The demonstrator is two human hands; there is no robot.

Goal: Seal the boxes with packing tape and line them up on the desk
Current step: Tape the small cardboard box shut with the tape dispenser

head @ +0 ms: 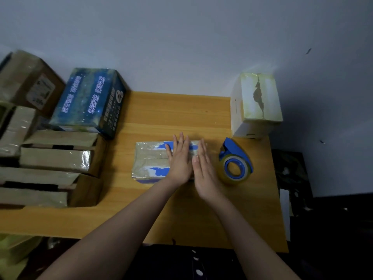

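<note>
A flat box (pixel 150 160) with blue print, covered in shiny clear tape, lies in the middle of the wooden desk (pixel 181 114). My left hand (pixel 179 158) lies flat on the right part of its top, fingers straight. My right hand (pixel 203 168) rests with straight fingers on the box's right end, beside the left hand. A blue tape dispenser (pixel 235 161) holding a roll of clear tape stands on the desk just right of my right hand, apart from it.
A white box (pixel 255 104) with a torn top stands at the desk's back right corner. A dark blue printed box (pixel 88 102) sits at the back left. Several brown cardboard boxes (pixel 54 158) crowd the left side. Beyond the desk's right edge the area is dark.
</note>
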